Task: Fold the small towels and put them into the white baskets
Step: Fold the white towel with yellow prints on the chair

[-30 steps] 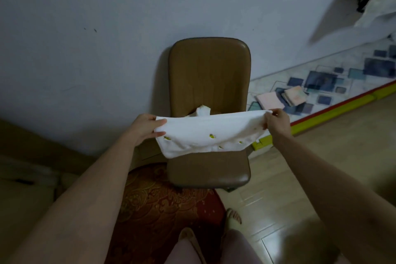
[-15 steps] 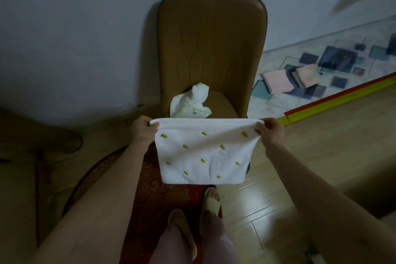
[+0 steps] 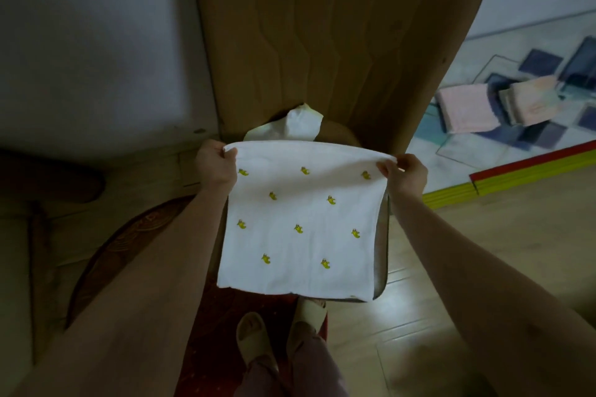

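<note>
Towel held flat by its two top corners, ready for the first fold.

My left hand and right hand each pinch one top corner of the white towel, spread over the chair seat at the frame centre. I should keep the edge tight and lay it flat before folding. Compared with half a second ago, the towel lies lower and closer; no white basket is visible.

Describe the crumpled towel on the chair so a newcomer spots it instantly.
Start at the brown chair. At the back of its seat lies a crumpled white towel, just behind the spread banana-print towel. It is bunched and unheld, unlike the folded pink towels on the mat.
</note>
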A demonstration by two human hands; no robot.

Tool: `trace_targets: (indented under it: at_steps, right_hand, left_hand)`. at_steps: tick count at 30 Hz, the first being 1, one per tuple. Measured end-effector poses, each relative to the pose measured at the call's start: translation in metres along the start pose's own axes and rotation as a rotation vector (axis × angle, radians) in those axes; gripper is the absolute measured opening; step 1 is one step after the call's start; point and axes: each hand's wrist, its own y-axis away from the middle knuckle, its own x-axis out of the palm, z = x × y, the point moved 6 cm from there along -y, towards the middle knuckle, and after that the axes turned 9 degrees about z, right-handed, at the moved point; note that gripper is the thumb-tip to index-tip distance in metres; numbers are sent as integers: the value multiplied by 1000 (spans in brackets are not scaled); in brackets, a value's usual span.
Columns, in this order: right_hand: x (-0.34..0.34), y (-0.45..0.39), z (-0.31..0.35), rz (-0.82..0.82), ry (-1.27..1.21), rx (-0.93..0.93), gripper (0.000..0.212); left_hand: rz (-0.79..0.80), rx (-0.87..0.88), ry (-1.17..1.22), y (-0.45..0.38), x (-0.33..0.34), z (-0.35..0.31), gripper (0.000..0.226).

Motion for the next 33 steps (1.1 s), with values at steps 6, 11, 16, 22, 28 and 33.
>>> trace_targets:
  at_steps: [6,11,16,22,28,33]
  right_hand:
    - [14,1,-11,50,171,-63,22]
    - [38,71,-46,320,528,-342,10]
    - [76,149,-125,647,974,-553,25]
    - [97,183,-207,714,1274,-753,78]
    - [97,173,-223,565,1350,-952,76]
    - [88,176,-214,626,1352,-973,75]
  left_hand:
    - [-46,159,-65,8,9,2,26]
    - [278,362,-195,66,46,35,17]
    - [665,645,-486,142,87,103,24]
    - [741,924,-892,175,114,185,62]
    - [439,1090,-1012,170,115,210,70]
    - [520,1043,-992,166,111,210,85]
